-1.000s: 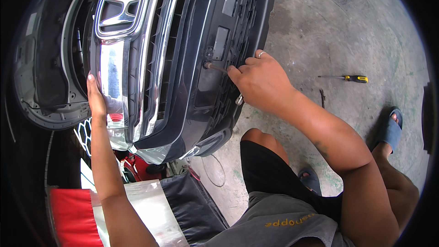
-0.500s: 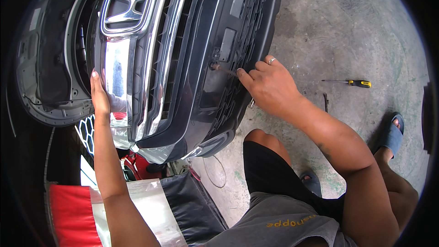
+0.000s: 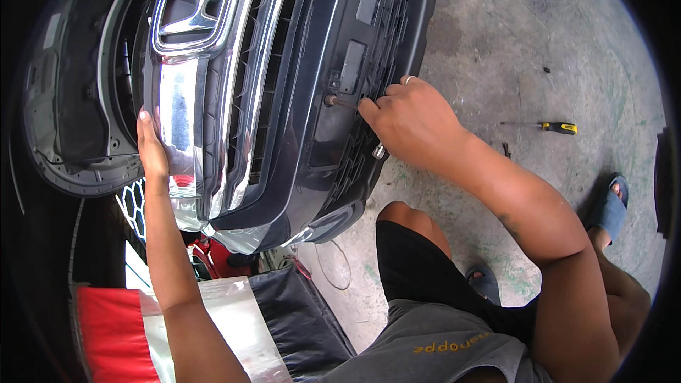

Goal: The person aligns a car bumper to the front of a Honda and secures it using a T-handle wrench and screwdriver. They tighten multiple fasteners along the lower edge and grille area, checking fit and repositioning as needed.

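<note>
My right hand (image 3: 418,124) is closed around a socket wrench (image 3: 344,103). The wrench's thin brownish shaft reaches to a round recess in the dark bumper (image 3: 330,128), and a chrome end sticks out below my fist. How the wrench tip sits in the recess is too small to tell. My left hand (image 3: 152,147) lies along the edge of the chrome grille trim (image 3: 179,110), its fingers stretched out and holding nothing.
A yellow-and-black screwdriver (image 3: 559,128) lies on the concrete floor (image 3: 496,42) to the right, near a small dark piece (image 3: 506,150). The raised hood (image 3: 78,50) is at the far left. A red, white and black cover (image 3: 206,326) lies at the lower left.
My right hand has turned and shifted slightly left and up, and more of the wrench's chrome end shows. My left hand stays on the trim, a touch further left.
</note>
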